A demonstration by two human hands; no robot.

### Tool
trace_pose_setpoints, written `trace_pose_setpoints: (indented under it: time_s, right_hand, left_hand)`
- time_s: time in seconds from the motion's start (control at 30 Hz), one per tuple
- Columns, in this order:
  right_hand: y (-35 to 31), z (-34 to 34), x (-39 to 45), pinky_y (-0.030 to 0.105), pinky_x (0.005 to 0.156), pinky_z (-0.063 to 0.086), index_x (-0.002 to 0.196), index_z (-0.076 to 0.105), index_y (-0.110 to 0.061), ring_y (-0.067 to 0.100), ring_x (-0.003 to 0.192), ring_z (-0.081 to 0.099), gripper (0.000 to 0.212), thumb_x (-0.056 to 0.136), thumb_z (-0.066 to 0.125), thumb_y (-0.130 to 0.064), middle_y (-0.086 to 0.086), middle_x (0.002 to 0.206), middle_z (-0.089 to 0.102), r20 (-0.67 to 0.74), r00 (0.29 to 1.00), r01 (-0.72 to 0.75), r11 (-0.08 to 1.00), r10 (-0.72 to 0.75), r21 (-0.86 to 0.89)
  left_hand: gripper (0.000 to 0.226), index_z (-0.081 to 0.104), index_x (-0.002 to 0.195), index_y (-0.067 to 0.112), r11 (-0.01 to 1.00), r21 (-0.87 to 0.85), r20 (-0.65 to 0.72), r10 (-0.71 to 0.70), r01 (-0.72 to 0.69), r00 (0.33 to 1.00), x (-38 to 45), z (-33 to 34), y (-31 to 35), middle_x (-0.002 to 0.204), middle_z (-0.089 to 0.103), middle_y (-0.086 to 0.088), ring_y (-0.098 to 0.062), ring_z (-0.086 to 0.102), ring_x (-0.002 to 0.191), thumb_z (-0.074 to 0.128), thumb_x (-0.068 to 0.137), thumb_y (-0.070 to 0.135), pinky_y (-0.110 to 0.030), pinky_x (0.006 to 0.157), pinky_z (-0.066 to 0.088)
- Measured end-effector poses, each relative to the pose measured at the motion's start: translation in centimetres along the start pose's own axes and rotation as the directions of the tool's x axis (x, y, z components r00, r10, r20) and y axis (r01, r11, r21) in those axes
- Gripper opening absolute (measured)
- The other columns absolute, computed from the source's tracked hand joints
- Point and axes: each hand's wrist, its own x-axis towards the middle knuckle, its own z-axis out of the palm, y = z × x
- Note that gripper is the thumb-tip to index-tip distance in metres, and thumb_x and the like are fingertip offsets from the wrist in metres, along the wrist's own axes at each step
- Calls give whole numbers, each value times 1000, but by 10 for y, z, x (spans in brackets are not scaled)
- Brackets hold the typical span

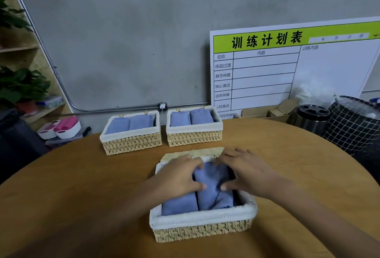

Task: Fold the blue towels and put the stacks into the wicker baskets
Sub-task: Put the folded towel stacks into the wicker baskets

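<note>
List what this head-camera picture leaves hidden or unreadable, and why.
- Near basket: far towel ends, covered by left hand and right hand.
- Far baskets: towel count, hidden by rims.
- Whiteboard: right side cut off; bottom rows behind the table.

A white board [294, 68] with a green header leans on the grey wall. Beside it stand a steel bin [312, 119] and checked hamper [353, 122]. Plants [20, 85] fill a shelf at left, above pink-and-white tubs [63, 127].
</note>
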Motion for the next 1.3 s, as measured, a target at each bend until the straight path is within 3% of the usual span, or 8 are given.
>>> trace_pose_setpoints:
  time_s: [0.07, 0.13, 0.2, 0.3, 0.47, 0.73, 0.97, 1.3]
  right_hand:
    - [6, 2, -3, 33, 81, 27, 137, 48, -37, 13, 120, 41, 65, 81, 64, -64, -16, 136, 47, 29, 1000, 11, 1000, -11, 10]
    - [8, 7, -3, 33, 80, 23, 137, 49, -36, 12, 117, 41, 65, 81, 59, -70, -18, 136, 49, 57, 998, 39, 999, -39, 11]
    - [6, 14, -2, 33, 79, 22, 134, 53, -34, 12, 116, 41, 62, 82, 58, -68, -16, 135, 50, 105, 991, 86, 996, -85, -11]
    - [5, 21, 4, 34, 79, 23, 127, 58, -30, 15, 118, 44, 57, 82, 61, -64, -12, 127, 53, 178, 977, 125, 992, -119, -23]
    - [15, 15, 11, 36, 83, 30, 126, 60, -29, 12, 118, 47, 68, 76, 60, -75, -15, 125, 55, 262, 955, 126, 990, -136, 55]
    - [4, 18, 11, 33, 84, 23, 135, 52, -30, 14, 126, 43, 76, 71, 74, -63, -14, 137, 50, 245, 965, 110, 992, -94, -55]
    - [7, 17, 4, 36, 104, 33, 143, 46, -27, 10, 136, 34, 87, 71, 72, -67, -14, 149, 41, 230, 971, 66, 998, -64, -1]
    - [1, 28, 7, 34, 94, 35, 127, 57, -24, 13, 123, 42, 69, 73, 72, -64, -10, 130, 53, 222, 973, 70, 996, -56, -52]
  left_hand:
    - [60, 56, 133, 28, 995, 82, -26, 55, -52, 998, -1, 0, -6, 120, 49, 9, -12, 51, 107, 70, 83, 59, -36, 90, 45]
    - [75, 50, 142, 28, 994, 57, 76, 85, -90, 993, -3, 11, -10, 132, 44, 13, -10, 46, 118, 65, 81, 69, -32, 98, 41]
    - [83, 45, 147, 30, 978, 170, 121, 99, -119, 988, -3, 28, -15, 139, 41, 14, -12, 40, 124, 56, 80, 78, -33, 104, 36]
    - [87, 39, 150, 33, 962, 248, 113, 89, -115, 990, -2, 36, -20, 143, 40, 14, -13, 35, 127, 49, 79, 83, -38, 107, 34]
    - [95, 40, 148, 32, 968, 242, 158, 34, -72, 987, 4, 31, -14, 140, 42, 14, -16, 37, 124, 50, 73, 89, -39, 104, 37]
    - [90, 45, 136, 28, 962, 269, 147, -7, -33, 989, 2, 32, 2, 129, 44, 11, -19, 39, 112, 51, 71, 90, -42, 92, 42]
    - [98, 32, 151, 33, 974, 205, 147, 70, -100, 987, 0, 29, -13, 150, 28, 20, -12, 29, 132, 56, 72, 86, -38, 107, 34]
    - [101, 32, 152, 31, 969, 229, 134, 62, -92, 989, 2, 38, -13, 146, 31, 20, -14, 31, 122, 52, 71, 89, -40, 101, 39]
